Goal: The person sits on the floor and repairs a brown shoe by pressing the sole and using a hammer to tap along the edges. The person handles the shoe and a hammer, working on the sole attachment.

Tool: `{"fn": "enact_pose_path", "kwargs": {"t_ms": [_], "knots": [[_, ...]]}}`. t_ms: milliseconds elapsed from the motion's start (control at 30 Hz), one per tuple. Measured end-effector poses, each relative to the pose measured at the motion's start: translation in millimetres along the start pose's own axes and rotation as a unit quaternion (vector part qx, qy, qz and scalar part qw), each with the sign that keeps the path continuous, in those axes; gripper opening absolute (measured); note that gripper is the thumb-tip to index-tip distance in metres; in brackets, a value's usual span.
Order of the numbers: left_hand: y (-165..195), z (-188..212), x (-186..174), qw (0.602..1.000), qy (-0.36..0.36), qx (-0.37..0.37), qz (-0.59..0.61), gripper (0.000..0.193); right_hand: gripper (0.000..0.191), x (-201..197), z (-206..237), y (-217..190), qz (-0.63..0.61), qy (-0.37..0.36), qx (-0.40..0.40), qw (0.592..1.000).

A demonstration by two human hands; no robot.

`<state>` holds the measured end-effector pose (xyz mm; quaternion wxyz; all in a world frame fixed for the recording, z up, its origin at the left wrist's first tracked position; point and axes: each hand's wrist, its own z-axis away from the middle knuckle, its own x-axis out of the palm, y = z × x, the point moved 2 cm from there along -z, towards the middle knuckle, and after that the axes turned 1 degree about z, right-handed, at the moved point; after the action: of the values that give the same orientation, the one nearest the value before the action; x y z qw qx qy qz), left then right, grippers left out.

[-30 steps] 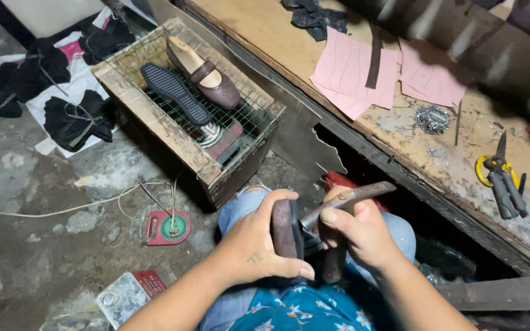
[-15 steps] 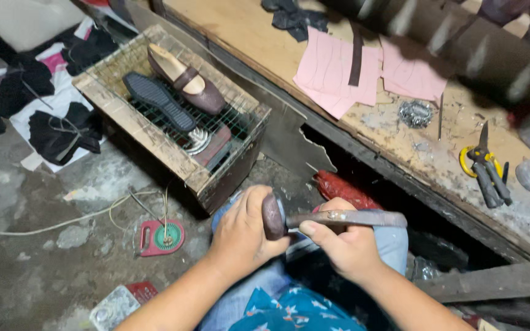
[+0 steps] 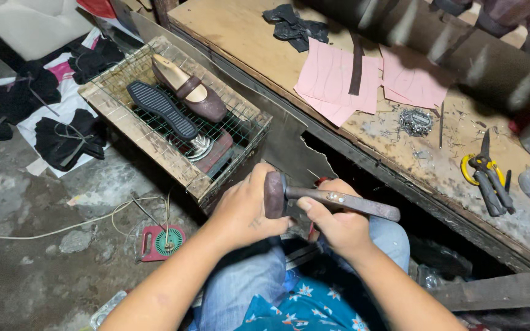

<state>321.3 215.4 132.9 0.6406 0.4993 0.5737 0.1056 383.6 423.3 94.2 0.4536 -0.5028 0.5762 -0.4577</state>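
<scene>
Low workshop corner, rough concrete floor with a loose white cord and a small red tool with a green dial. Wooden workbench to the right carries pink paper patterns, a scatter of small nails, and yellow-handled pliers. Beside it, a wire-mesh crate holds a brown shoe on a last and a black ribbed sole.

Left hand is curled tight around a dark workpiece over the lap; probably a shoe part, but mostly hidden. Right hand is closed firmly on the handle of a hammer, its rounded head touching the left thumb side.

Half a second earlier the hammer lay much the same; the head now sits a little lower against the left hand, and the view has shifted slightly.
</scene>
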Motion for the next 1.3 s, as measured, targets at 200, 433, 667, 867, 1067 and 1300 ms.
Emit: {"fn": "enact_pose_path", "kwargs": {"t_ms": [200, 433, 667, 867, 1067, 1300], "knots": [[-7.1, -5.8, 2.7, 1.000, -0.013, -0.019, 0.015, 0.081, 0.013, 15.6, 2.1, -1.4, 0.109, 0.034, -0.119, 0.986], [-0.4, -12.9, 4.9, 0.999, 0.009, -0.039, -0.027, 0.086, 0.022, 9.5, -17.5, -33.9, 0.338, -0.002, -0.311, 0.888], [-11.1, 19.3, 2.3, 0.985, -0.002, -0.031, 0.169, 0.071, 0.018, 2.0, -0.2, 10.2, -0.010, 0.016, 0.065, 0.998], [-56.7, 18.2, 45.5, 0.872, 0.049, -0.136, 0.467, 0.042, 0.019, 30.2, 14.7, 29.0, 0.059, -0.020, 0.061, 0.996], [-60.6, 17.8, 47.1, 0.852, 0.076, -0.161, 0.493, 0.035, 0.017, 20.3, 12.0, 6.4, 0.024, -0.011, 0.099, 0.995], [-30.4, 18.2, 33.3, 0.869, 0.067, -0.154, 0.465, 0.046, 0.021, 24.0, 31.1, 14.9, 0.051, -0.051, 0.085, 0.994]]}}
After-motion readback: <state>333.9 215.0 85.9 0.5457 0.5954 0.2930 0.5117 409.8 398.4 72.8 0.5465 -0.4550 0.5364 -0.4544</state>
